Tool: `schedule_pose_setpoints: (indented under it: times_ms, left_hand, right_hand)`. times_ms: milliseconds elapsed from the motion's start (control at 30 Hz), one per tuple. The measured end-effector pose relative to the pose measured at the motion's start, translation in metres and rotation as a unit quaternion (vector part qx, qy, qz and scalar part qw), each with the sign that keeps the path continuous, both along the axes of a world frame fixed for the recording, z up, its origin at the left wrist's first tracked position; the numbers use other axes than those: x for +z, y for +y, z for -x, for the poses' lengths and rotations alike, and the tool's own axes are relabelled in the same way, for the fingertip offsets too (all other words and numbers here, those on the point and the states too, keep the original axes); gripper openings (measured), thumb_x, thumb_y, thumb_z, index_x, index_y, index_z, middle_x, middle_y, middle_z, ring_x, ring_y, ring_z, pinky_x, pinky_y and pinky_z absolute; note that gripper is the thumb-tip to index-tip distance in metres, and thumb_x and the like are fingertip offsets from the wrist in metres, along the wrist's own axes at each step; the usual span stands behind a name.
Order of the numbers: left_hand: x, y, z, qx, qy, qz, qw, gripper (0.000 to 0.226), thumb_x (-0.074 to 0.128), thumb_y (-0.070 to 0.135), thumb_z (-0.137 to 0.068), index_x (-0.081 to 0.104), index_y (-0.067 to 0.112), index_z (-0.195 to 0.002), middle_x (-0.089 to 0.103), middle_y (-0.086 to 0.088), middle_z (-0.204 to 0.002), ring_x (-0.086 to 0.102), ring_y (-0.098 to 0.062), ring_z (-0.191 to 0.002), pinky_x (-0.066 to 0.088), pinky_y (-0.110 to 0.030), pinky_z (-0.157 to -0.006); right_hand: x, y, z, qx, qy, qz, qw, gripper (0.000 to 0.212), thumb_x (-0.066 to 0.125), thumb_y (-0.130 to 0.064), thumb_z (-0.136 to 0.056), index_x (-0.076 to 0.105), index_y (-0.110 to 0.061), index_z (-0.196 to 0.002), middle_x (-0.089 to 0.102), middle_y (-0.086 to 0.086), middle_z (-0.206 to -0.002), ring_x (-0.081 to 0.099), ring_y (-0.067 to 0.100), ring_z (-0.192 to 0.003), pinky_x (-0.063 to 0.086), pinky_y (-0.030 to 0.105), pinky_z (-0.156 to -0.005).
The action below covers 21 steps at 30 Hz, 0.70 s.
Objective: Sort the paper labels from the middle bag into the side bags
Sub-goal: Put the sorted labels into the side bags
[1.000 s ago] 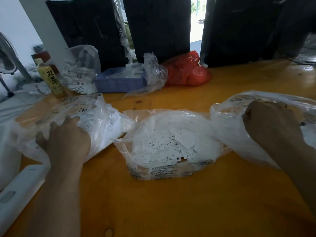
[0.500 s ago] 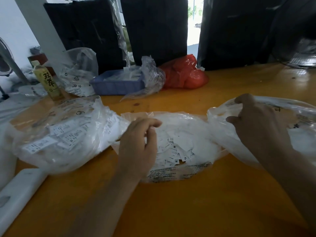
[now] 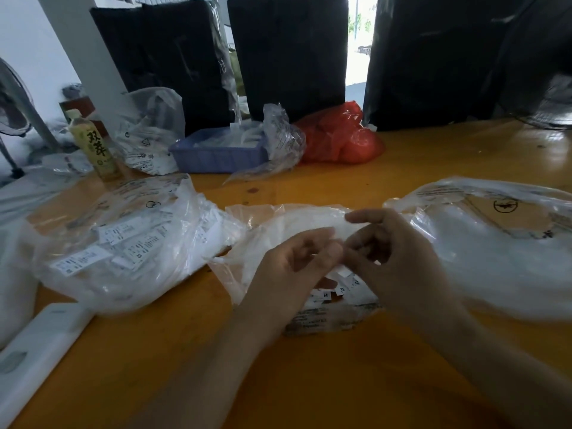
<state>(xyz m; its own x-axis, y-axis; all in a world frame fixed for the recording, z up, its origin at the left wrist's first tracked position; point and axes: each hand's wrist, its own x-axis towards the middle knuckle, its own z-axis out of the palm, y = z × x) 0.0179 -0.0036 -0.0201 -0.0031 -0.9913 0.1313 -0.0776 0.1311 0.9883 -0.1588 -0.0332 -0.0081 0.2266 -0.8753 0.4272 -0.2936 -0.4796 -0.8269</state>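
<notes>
Three clear plastic bags lie in a row on the orange table point(image 3: 309, 382). The middle bag point(image 3: 297, 218) holds small white paper labels point(image 3: 325, 295), some marked M and XL. My left hand point(image 3: 288, 274) and my right hand point(image 3: 396, 261) meet over its mouth, fingers curled and fingertips nearly touching. A small white label point(image 3: 343, 271) hangs at my right fingertips, which pinch it. Whether my left fingers hold anything is hidden. The left bag point(image 3: 123, 243) contains larger printed labels. White contents fill the right bag point(image 3: 495, 258).
Behind the bags stand a yellow drink bottle point(image 3: 93, 144), a blue basket point(image 3: 216, 156) with crumpled clear plastic, and a red bag point(image 3: 340, 140). Tall black bags point(image 3: 288, 51) line the far edge. A white flat box point(image 3: 37, 351) lies front left.
My left hand left the left bag and my right hand left the right bag. Both have come together over the middle bag.
</notes>
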Motion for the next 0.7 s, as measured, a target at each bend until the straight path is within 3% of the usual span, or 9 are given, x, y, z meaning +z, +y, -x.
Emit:
schedule_pose_setpoints:
  times_ms: [67, 133, 300, 433, 500, 600, 700]
  left_hand:
    - [0.000, 0.000, 0.000, 0.022, 0.026, -0.006, 0.999, 0.023, 0.079, 0.046, -0.090, 0.083, 0.031, -0.106, 0.081, 0.001, -0.111, 0.077, -0.014, -0.105, 0.062, -0.029, -0.081]
    - [0.000, -0.001, 0.000, 0.032, 0.079, -0.020, 0.996, 0.022, 0.078, 0.043, -0.084, 0.085, 0.027, -0.096, 0.082, -0.002, -0.109, 0.077, -0.013, -0.101, 0.060, -0.026, -0.077]
    - [0.001, -0.003, -0.002, 0.060, 0.151, -0.035, 0.986, 0.031, 0.083, 0.049, -0.067, 0.085, 0.028, -0.089, 0.082, -0.002, -0.107, 0.075, -0.010, -0.091, 0.058, -0.022, -0.071]
    - [0.002, -0.003, -0.001, 0.060, 0.178, -0.045, 0.981, 0.019, 0.083, 0.036, -0.073, 0.083, 0.025, -0.089, 0.082, -0.006, -0.107, 0.078, -0.016, -0.092, 0.059, -0.022, -0.070]
    - [0.001, -0.003, -0.001, 0.057, 0.183, -0.046, 0.980, 0.022, 0.080, 0.032, -0.076, 0.079, 0.020, -0.095, 0.082, -0.008, -0.107, 0.078, -0.017, -0.092, 0.059, -0.023, -0.071]
    - [0.001, -0.003, -0.002, 0.060, 0.175, -0.042, 0.982, 0.026, 0.080, 0.034, -0.074, 0.078, 0.021, -0.096, 0.082, -0.007, -0.105, 0.078, -0.017, -0.093, 0.060, -0.025, -0.072]
    - [0.001, -0.003, -0.001, 0.064, 0.176, -0.036, 0.982, 0.018, 0.081, 0.037, -0.074, 0.080, 0.027, -0.089, 0.082, -0.006, -0.104, 0.077, -0.015, -0.091, 0.059, -0.024, -0.072]
  right_hand:
    - [-0.008, 0.001, -0.006, 0.002, 0.011, 0.003, 1.000, 0.044, 0.078, -0.033, -0.084, 0.054, -0.039, -0.120, 0.070, -0.020, -0.090, 0.068, 0.001, -0.080, 0.051, 0.010, -0.065]
    - [-0.011, -0.002, -0.006, -0.001, 0.016, -0.016, 1.000, 0.044, 0.079, -0.030, -0.085, 0.054, -0.039, -0.120, 0.070, -0.019, -0.090, 0.068, 0.000, -0.080, 0.051, 0.010, -0.068]
    - [-0.014, -0.009, -0.001, 0.013, -0.002, -0.044, 0.999, 0.012, 0.076, -0.029, -0.089, 0.068, -0.038, -0.091, 0.072, -0.016, -0.082, 0.069, 0.004, -0.072, 0.053, 0.013, -0.067]
    - [-0.016, -0.011, 0.000, 0.013, -0.033, -0.058, 0.998, 0.016, 0.071, -0.019, -0.093, 0.069, -0.032, -0.101, 0.075, -0.013, -0.087, 0.072, 0.005, -0.077, 0.055, 0.015, -0.073]
    - [-0.015, -0.011, -0.001, 0.018, -0.049, -0.067, 0.996, 0.018, 0.069, -0.026, -0.094, 0.065, -0.031, -0.111, 0.075, -0.011, -0.089, 0.072, 0.006, -0.079, 0.056, 0.016, -0.075]
    - [-0.010, -0.008, -0.002, 0.033, -0.032, -0.098, 0.994, 0.035, 0.060, -0.055, -0.086, 0.064, -0.030, -0.110, 0.075, -0.013, -0.089, 0.072, 0.005, -0.077, 0.056, 0.016, -0.070]
    - [-0.008, -0.005, -0.002, 0.030, 0.033, -0.085, 0.995, 0.023, 0.062, -0.052, -0.089, 0.068, -0.030, -0.093, 0.075, -0.012, -0.084, 0.071, 0.010, -0.074, 0.061, 0.031, -0.068]
